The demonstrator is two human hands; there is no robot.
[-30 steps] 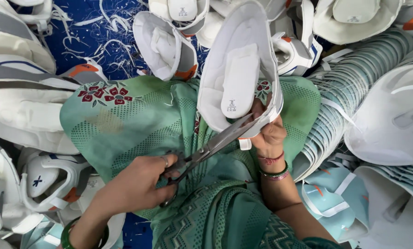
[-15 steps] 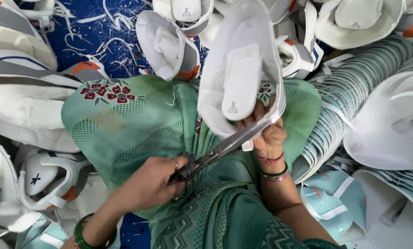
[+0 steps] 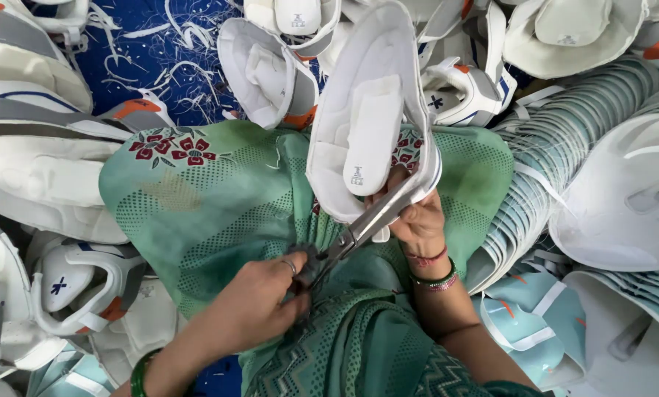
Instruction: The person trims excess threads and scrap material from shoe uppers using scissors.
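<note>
I hold a white padded guard piece (image 3: pixel 366 117) upright over my lap, its curved shell facing me with a raised oblong pad down its middle. Steel scissors (image 3: pixel 366 224) lie slanted against its lower edge, blades nearly closed.

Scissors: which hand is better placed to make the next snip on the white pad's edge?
Left. The left hand already has its grip in the handles of the scissors, with the blades against the lower edge of the white pad. The right hand holds the pad.
</note>
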